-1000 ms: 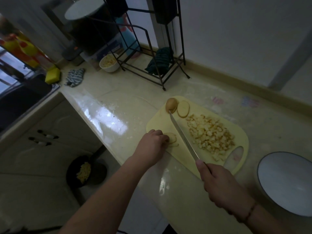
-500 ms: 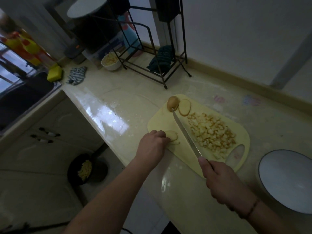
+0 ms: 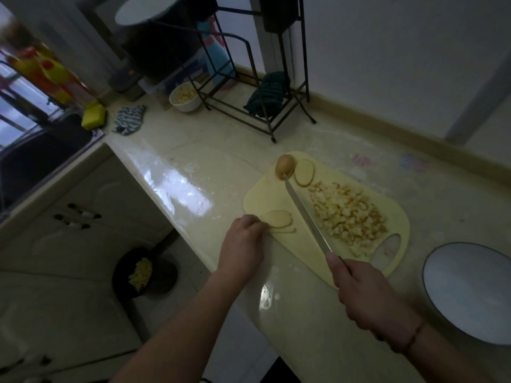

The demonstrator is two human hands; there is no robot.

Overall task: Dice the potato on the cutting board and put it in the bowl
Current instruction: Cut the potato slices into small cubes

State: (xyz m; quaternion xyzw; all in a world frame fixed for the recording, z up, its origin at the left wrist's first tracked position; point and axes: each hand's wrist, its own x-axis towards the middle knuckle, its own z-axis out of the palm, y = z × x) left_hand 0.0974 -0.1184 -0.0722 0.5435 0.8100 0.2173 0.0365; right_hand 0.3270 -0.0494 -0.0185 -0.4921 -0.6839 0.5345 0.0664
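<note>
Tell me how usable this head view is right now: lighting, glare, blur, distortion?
Head view: dim and underexposed overall; window glare streaks the wet counter left of the cutting board. Wide-angle distortion bends the wall edge and rack. Top-left corner is smeared; the diced potato, knife and both hands, left and right, stay readable.

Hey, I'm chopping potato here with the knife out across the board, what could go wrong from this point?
1. The left hand holds the potato slices at the cutting board edge near the knife; fingertips could get nicked.
2. The slices sit at the board's counter-side edge and might slide off.
3. The diced pile is large, and the bowl sits apart from the board, so cubes may spill in transfer.
</note>
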